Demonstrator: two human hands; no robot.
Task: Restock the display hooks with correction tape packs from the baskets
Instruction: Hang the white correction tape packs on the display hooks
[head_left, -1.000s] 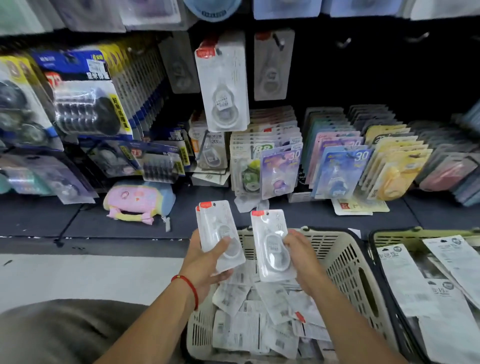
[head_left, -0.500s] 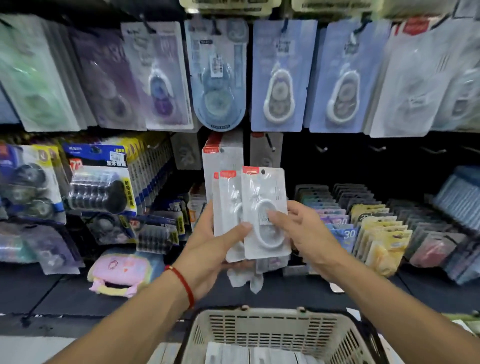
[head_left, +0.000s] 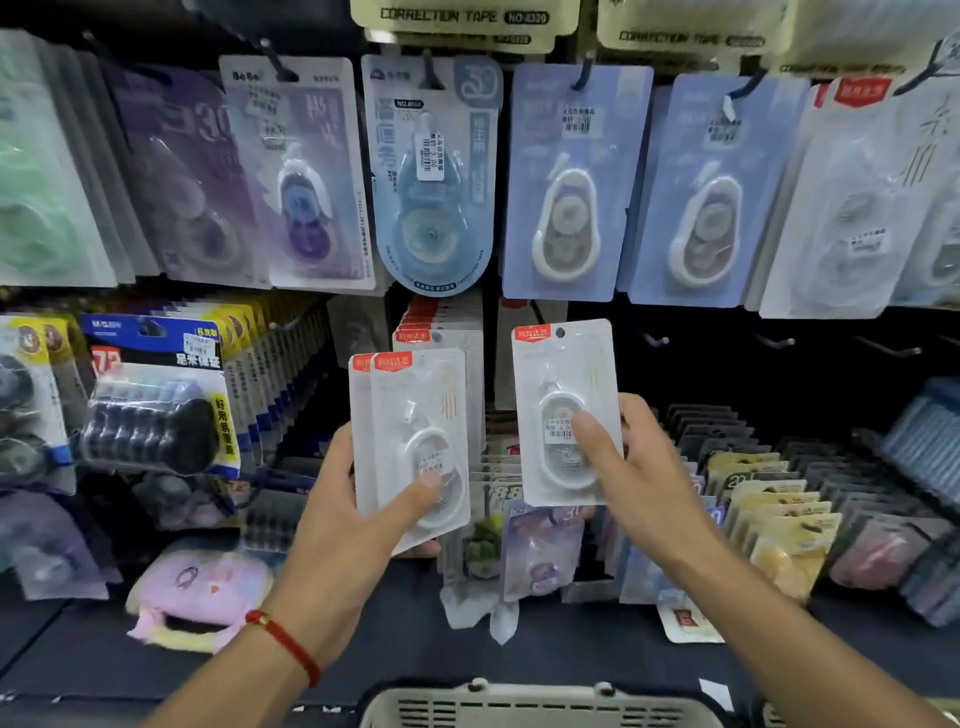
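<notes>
Here the right hand (head_left: 639, 467) pinches a single correction tape pack (head_left: 566, 410) low on its card, thumb pressed over the blister dome and price sticker, fingers behind. The left hand (head_left: 337, 514) holds a small stack of like packs (head_left: 415, 447), at least two by the staggered red tabs, thumb across the front blister and fingers wrapped behind the lower edge. Both grips are closed on their loads.

Taking the single pack as landmark: the stack is just to its left and slightly lower, apart from it; directly behind and between the two hangs a row of matching packs (head_left: 441, 327) on its hook. Up and to the right of the single pack, several bare hooks (head_left: 774, 341) stick out of the dark panel. Below it, at the frame's bottom edge, sits the rim of a pale basket (head_left: 540, 701).

The packs look light and thin: a stiff card with a clear, glossy plastic blister, likely slippery and apt to fan or slide within a stack. The low hold seems sound, since it leaves the punched hole (head_left: 560, 332) at the top free for threading onto a hook; squeezing the dome hard could dent it.
</notes>
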